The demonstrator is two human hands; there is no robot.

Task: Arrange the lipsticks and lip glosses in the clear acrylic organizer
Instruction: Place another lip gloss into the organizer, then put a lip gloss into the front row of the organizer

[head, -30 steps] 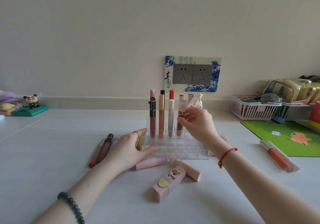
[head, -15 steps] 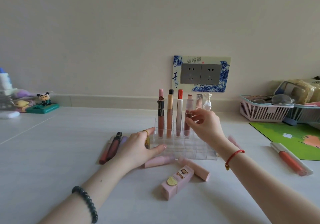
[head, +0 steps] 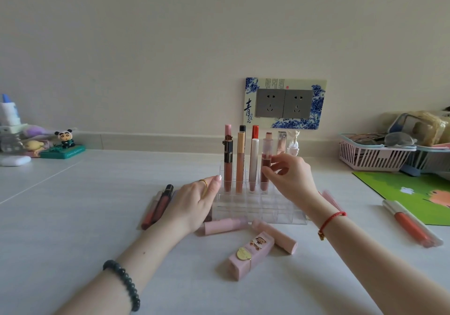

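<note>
Nearest, at 6 o'clock from the organizer (head: 258,208), a boxed lipstick (head: 250,253) lies flat with its long axis running from 7 to 1 o'clock. Just beyond it and touching its far end, a pink tube (head: 275,236) lies along 10 to 4. A second pink tube (head: 225,225) lies almost along 9 to 3, against the organizer's near left corner.

The left hand (head: 194,200), with a bead bracelet (head: 124,283) on its wrist, rests with straight fingers against the organizer's left wall, at 9 o'clock. Further out at 9, a dark red gloss (head: 162,205) lies along 7 to 1. Well apart at 3 o'clock, an orange gloss (head: 411,227) lies along 10 to 4, beside a green mat (head: 401,193).

The right hand (head: 289,180) comes in from 4 o'clock. Its thumb and fingertips pinch a brown gloss (head: 265,166), which stands upright with its cap at 12 in a slot toward the back of the organizer. To its left in the same row stand a white-capped tube (head: 253,163), a gold-capped tube (head: 239,161) and a black-capped tube (head: 228,166), all upright. More tubes stand behind them.

Far off, at 12 to 1 o'clock, a socket plate (head: 285,102) sits on the wall.
</note>
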